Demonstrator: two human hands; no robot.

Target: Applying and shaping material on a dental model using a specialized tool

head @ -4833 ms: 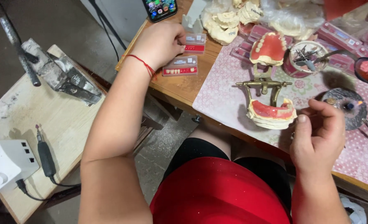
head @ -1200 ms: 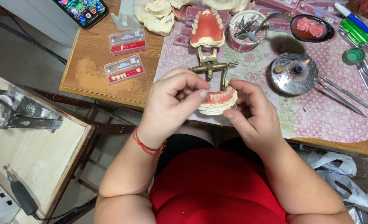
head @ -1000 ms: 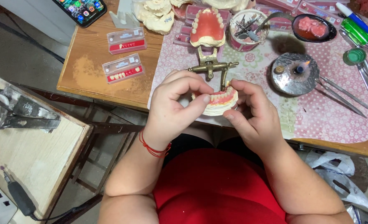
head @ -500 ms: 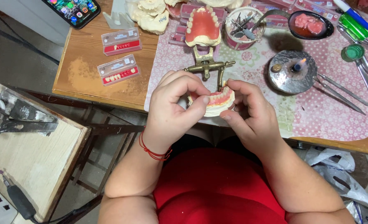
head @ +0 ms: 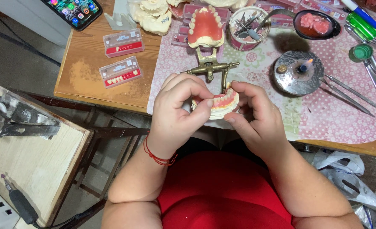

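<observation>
We see the wooden workbench [head: 86,80] with its pink patterned cloth [head: 332,114] spread across the right part, and at its near edge sits the work in hand: a lower denture model [head: 221,104], pink wax gum on a pale plaster base, mounted in a brass articulator [head: 209,68] whose hinged upper half is swung back so that the upper denture [head: 205,27] lies open, teeth up, farther from us. As far as we can judge, the setting of teeth is well along: the upper arch looks fully lined with teeth, and the lower one shows a row of them along the part we can see, though the front of that arch is hidden behind the thumbs, so we cannot tell whether any gap is left there. Our left hand [head: 177,108] is closed around the left end of the lower model, thumb pressed on the wax at its front edge; our right hand [head: 255,114] grips its right end, forefinger curled over the top and thumb beneath, so the model lies clamped between both hands, directly under the fingertips. Just right of the hands a small spirit burner [head: 300,70] is alight on a round metal dish, with slim metal instruments [head: 344,91] lying beside it. Two tooth cards [head: 120,72] rest on the bare wood to the left, well apart from the hands.
</observation>
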